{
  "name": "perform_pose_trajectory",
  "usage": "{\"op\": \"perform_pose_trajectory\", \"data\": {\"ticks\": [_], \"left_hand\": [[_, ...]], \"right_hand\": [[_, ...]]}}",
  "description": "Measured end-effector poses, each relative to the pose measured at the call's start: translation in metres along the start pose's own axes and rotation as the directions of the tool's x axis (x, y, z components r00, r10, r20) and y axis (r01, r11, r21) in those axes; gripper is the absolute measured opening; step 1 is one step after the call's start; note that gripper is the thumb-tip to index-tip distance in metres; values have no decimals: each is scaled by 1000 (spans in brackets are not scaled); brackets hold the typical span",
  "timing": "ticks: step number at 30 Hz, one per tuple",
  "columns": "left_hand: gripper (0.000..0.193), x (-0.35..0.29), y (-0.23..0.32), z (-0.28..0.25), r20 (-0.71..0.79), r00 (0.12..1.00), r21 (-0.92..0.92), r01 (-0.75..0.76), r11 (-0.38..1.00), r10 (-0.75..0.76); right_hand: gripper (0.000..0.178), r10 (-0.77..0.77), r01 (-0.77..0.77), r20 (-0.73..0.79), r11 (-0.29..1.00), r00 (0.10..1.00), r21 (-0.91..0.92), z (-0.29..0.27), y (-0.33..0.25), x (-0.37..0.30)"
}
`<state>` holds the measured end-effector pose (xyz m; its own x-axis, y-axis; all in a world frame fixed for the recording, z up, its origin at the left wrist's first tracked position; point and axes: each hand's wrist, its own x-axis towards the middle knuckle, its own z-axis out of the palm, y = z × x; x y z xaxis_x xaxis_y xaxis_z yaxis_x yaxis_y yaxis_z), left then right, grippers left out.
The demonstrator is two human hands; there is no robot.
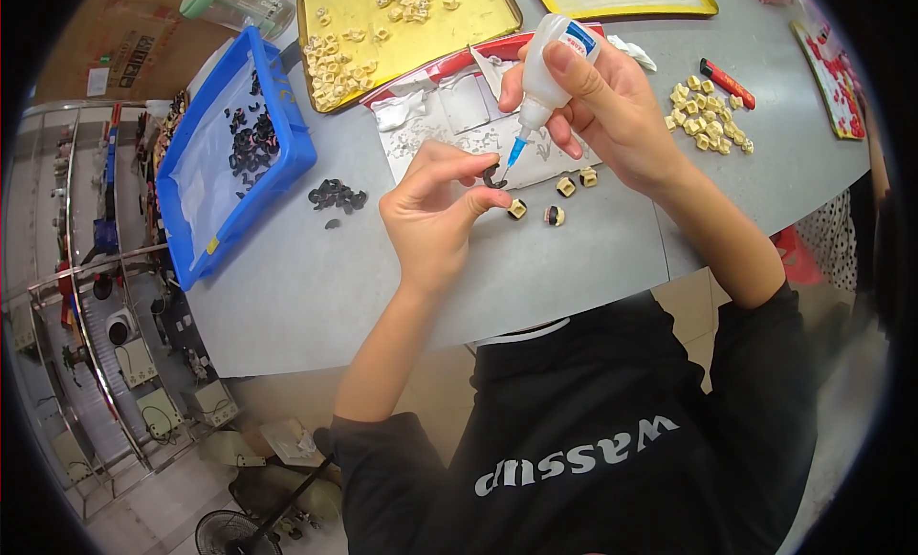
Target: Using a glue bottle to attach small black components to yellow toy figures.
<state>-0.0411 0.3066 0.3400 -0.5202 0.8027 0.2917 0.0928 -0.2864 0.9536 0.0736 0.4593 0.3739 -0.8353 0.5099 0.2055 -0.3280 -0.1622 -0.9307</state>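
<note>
My left hand (435, 211) pinches a small black curved piece (493, 177) between thumb and fingers. In my right hand (612, 115) is a white squeeze bottle (552, 72), tipped downward. Its blue needle tip (517, 152) points at the black piece, close to it; whether they touch I cannot tell. Just below lie a few small cream pieces (566, 186), and one piece nearby (555, 216) is part black and part cream. Behind my hands a white sheet (497, 153) with grey specks lies on the grey table (402, 311).
At the left stands a blue tray (296, 139) with many black pieces; a small black pile (337, 195) lies beside it. Yellow-lined trays (449, 24) sit at the back. On the right are a heap of cream pieces (706, 120) and a red-and-black cutter (729, 85).
</note>
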Motion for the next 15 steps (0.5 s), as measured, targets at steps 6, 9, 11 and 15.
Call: {"op": "perform_pose_trajectory", "data": {"ticks": [6, 9, 11, 15], "left_hand": [[31, 0, -1, 0, 2, 1000, 4, -11, 1000, 11], [30, 0, 0, 0, 1, 1000, -3, -6, 1000, 6], [30, 0, 0, 0, 1, 1000, -8, 1, 1000, -1], [30, 0, 2, 1, 6, 1000, -15, 6, 1000, -6]], "right_hand": [[38, -8, 8, 1, 1000, 1000, -15, -2, 0, 1], [39, -8, 8, 1, 1000, 1000, -18, -2, 0, 1], [38, -9, 9, -1, 1000, 1000, -21, -1, 0, 1], [37, -10, 10, -4, 1000, 1000, -10, 0, 1, 0]]}}
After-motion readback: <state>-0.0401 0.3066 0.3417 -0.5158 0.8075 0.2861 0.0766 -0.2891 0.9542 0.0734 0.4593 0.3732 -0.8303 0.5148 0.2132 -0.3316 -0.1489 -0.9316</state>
